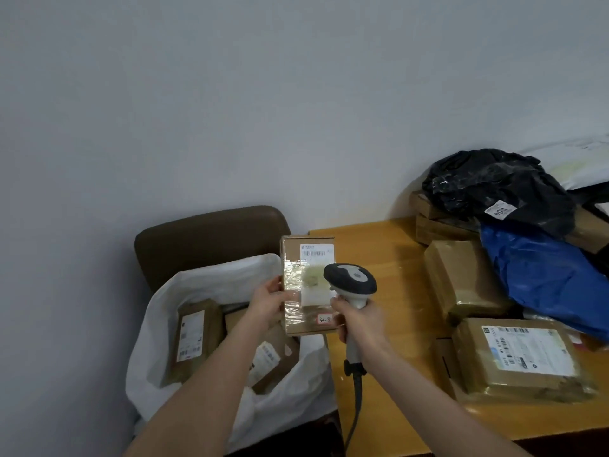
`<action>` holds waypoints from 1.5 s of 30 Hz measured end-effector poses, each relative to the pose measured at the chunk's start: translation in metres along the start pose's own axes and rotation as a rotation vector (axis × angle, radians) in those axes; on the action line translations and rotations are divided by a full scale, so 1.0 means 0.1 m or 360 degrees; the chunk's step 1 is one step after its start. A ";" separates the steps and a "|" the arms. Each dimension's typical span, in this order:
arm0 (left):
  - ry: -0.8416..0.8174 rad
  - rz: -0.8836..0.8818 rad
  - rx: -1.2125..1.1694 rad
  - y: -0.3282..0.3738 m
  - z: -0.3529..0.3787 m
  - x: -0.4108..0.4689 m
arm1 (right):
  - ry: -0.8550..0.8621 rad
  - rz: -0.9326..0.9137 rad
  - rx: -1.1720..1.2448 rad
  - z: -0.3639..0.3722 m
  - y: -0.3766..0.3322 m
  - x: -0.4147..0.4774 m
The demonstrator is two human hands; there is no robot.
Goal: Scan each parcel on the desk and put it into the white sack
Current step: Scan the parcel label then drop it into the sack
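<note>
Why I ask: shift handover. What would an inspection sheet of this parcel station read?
Surface: wooden desk, parcels heaped on its right side.
Job's things: cardboard parcel held upright, scanner aimed at it; white sack open on a brown chair, cartons inside; taped boxes, black bag and blue bag wait on the desk.
Clutter: nothing seen.
Hands: left hand holds the parcel's edge; right hand grips the scanner.
Cables: scanner cable hangs from the handle past the desk edge.
Surroundings: plain grey wall.
</note>
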State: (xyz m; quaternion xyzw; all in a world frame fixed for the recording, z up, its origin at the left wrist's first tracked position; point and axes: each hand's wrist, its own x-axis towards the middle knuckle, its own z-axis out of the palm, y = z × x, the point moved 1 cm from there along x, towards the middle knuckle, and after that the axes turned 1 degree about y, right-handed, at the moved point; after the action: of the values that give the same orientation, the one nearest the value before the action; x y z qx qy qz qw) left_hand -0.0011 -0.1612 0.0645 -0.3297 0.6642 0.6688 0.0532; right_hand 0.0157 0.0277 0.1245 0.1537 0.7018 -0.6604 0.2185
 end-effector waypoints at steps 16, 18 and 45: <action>0.0394 -0.0306 0.0736 -1.39 -0.94 0.95 | 0.0093 0.0345 -0.0106 0.95 0.76 1.20; 0.0378 -0.0245 0.0665 -1.46 -0.75 1.12 | 0.0127 0.0366 -0.0129 0.96 0.86 1.31; 0.0173 0.0361 0.1894 -0.78 0.04 0.95 | 0.0318 0.0305 -0.0001 0.36 0.60 1.05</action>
State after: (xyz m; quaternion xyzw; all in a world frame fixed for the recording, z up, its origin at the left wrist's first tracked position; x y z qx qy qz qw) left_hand -0.0366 -0.1836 -0.0514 -0.2042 0.9569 0.1664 0.1226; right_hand -0.0398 -0.0104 0.0183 0.2850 0.7024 -0.6176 0.2096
